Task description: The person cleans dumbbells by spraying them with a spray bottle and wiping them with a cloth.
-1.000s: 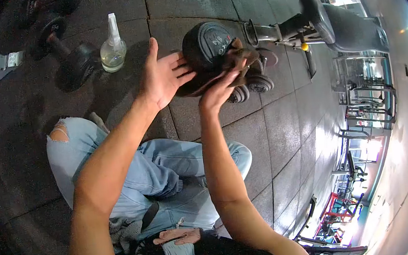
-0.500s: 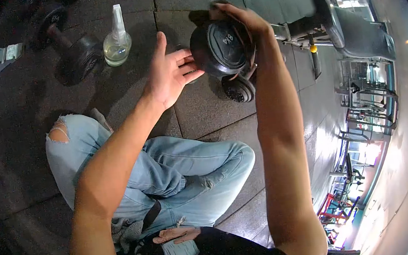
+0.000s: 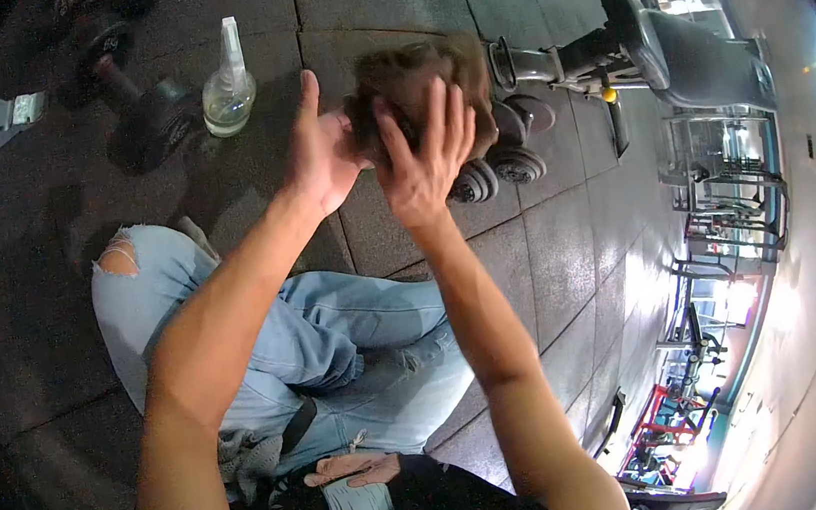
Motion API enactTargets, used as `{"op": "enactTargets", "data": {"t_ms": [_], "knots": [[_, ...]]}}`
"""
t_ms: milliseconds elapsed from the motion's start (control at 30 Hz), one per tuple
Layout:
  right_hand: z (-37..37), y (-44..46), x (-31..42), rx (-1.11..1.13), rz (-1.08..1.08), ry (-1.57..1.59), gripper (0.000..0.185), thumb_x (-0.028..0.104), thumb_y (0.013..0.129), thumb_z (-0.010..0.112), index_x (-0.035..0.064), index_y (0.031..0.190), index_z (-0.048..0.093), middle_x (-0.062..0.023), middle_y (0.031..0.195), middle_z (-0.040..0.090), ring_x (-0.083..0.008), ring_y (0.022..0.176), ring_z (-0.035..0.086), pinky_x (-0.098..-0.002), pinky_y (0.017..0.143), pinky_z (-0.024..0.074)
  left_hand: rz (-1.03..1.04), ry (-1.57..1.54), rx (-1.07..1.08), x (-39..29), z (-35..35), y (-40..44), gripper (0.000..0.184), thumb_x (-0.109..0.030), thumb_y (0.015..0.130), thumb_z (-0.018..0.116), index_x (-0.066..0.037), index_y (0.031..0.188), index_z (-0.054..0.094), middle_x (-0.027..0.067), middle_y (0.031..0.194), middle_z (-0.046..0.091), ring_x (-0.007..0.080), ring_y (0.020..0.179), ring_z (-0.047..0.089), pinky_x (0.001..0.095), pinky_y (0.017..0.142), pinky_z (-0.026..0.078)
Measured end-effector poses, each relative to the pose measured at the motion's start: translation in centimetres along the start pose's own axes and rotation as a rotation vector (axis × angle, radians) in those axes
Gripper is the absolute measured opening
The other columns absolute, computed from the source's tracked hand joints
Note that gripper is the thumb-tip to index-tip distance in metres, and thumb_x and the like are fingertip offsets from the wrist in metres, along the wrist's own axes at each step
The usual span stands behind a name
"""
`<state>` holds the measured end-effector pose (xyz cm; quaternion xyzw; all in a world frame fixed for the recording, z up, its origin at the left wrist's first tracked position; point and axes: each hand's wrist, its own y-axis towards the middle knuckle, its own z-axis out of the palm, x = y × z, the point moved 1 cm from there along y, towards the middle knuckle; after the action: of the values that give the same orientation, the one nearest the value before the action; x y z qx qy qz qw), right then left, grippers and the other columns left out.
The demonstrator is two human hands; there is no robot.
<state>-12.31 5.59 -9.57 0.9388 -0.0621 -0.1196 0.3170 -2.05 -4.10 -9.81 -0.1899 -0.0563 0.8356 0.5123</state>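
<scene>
Squarely ahead, over the floor (image 3: 559,258), a brown cloth (image 3: 451,57) | right hand (image 3: 423,168) nearer, fingers spread across it, grip cannot be told | left hand (image 3: 319,159) uncurled, thumb raised, at the cloth's left edge, fingertips hidden | hands close together | cloth's long axis blurred

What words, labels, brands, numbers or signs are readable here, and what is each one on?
None reads clearly enough to quote.
Cloth under the right hand: no lettering shows; anything beneath is hidden.
Dumbbell beside the bottle: any marking is too dim.
Small dumbbell near the bench: face markings too small.
Shirt print: no legible lettering.
</scene>
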Motion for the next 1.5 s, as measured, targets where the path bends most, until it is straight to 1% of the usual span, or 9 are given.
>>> {"op": "enactTargets", "data": {"t_ms": [167,300,433,700,967,1033,1233,1300,1500], "knots": [[1.8,-3.4,-0.3,-0.425,0.456,0.421,0.050,0.009,0.088,0.058,0.0067,0.138,0.051,-0.0255,0.149,0.035,-0.0457,0.137,0.033,-0.0530,0.112,0.0276,-0.046,0.040,0.100,0.7,-2.1,1.5,0.100,-0.081,0.086,0.033,0.009,0.127,0.053,0.0188,0.119,0.059,0.0271,0.111,0.054,0.0410,0.102,0.039],[0.5,1.0,-6.2,-0.178,0.824,1.017,0.047,0.018,0.095,0.059,-0.0048,0.135,0.048,-0.0154,0.129,0.056,-0.0220,0.114,0.054,-0.0335,0.101,0.0414,0.008,0.122,0.060,0.6,-2.1,1.3,0.105,-0.082,0.085,0.037,0.014,0.126,0.048,0.0216,0.118,0.055,0.0317,0.116,0.053,0.0448,0.108,0.037],[3.0,5.8,-13.9,0.461,1.103,1.511,0.044,0.027,0.093,0.062,-0.0034,0.125,0.058,-0.0090,0.114,0.065,-0.0194,0.103,0.060,-0.0315,0.092,0.0461,0.009,0.179,0.040,0.3,-1.7,1.5,0.103,-0.080,0.086,0.038,0.015,0.125,0.047,0.0233,0.117,0.055,0.0329,0.117,0.053,0.0489,0.110,0.037],[5.6,2.9,-13.6,0.453,1.081,1.521,0.043,0.028,0.090,0.065,0.0007,0.123,0.060,-0.0054,0.114,0.064,-0.0183,0.102,0.060,-0.0317,0.091,0.0461,0.026,0.140,0.016,-0.9,-2.4,2.2,0.093,-0.073,0.090,0.040,0.011,0.129,0.048,0.0208,0.116,0.059,0.0310,0.112,0.056,0.0464,0.106,0.039],[-0.9,-0.3,1.6,-0.737,1.342,1.294,0.042,0.022,0.098,0.053,0.0089,0.137,0.046,-0.0079,0.132,0.053,-0.0224,0.117,0.055,-0.0366,0.098,0.0482,0.416,0.418,-0.192,-2.0,-0.4,2.2,0.086,-0.067,0.093,0.045,0.002,0.144,0.035,0.0187,0.141,0.049,0.0272,0.127,0.048,0.0410,0.109,0.034],[-1.9,-0.4,3.2,-0.773,1.377,1.246,0.043,0.023,0.098,0.055,0.0111,0.139,0.045,-0.0055,0.133,0.052,-0.0218,0.119,0.053,-0.0358,0.101,0.0450,0.151,0.422,-0.368,0.1,-1.0,0.7,0.080,-0.066,0.092,0.046,-0.001,0.138,0.045,0.0132,0.129,0.055,0.0249,0.117,0.052,0.0418,0.104,0.038],[-2.6,-1.8,-2.4,-0.184,1.127,0.946,0.047,0.016,0.096,0.062,0.0014,0.138,0.045,-0.0117,0.127,0.059,-0.0211,0.113,0.055,-0.0340,0.100,0.0424,-0.050,0.263,-0.220,1.3,-0.3,0.1,0.084,-0.070,0.089,0.048,0.001,0.133,0.048,0.0128,0.119,0.058,0.0227,0.108,0.055,0.0376,0.099,0.041],[-2.4,-0.6,-5.8,-0.044,0.736,0.747,0.043,0.013,0.088,0.068,0.0041,0.129,0.057,-0.0172,0.127,0.061,-0.0277,0.117,0.058,-0.0382,0.102,0.0435,-0.027,0.304,-0.080,1.8,-0.8,1.1,0.087,-0.073,0.087,0.048,0.004,0.128,0.050,0.0145,0.119,0.058,0.0238,0.108,0.055,0.0388,0.099,0.042],[-0.1,9.6,-7.0,0.376,-0.142,0.418,0.056,0.055,0.078,0.070,0.0076,0.109,0.072,-0.0254,0.118,0.064,-0.0387,0.115,0.059,-0.0462,0.099,0.0460,-0.024,0.141,0.037,1.8,-1.4,1.1,0.080,-0.071,0.089,0.046,0.002,0.118,0.056,0.0120,0.110,0.058,0.0249,0.106,0.054,0.0475,0.104,0.039]]}}
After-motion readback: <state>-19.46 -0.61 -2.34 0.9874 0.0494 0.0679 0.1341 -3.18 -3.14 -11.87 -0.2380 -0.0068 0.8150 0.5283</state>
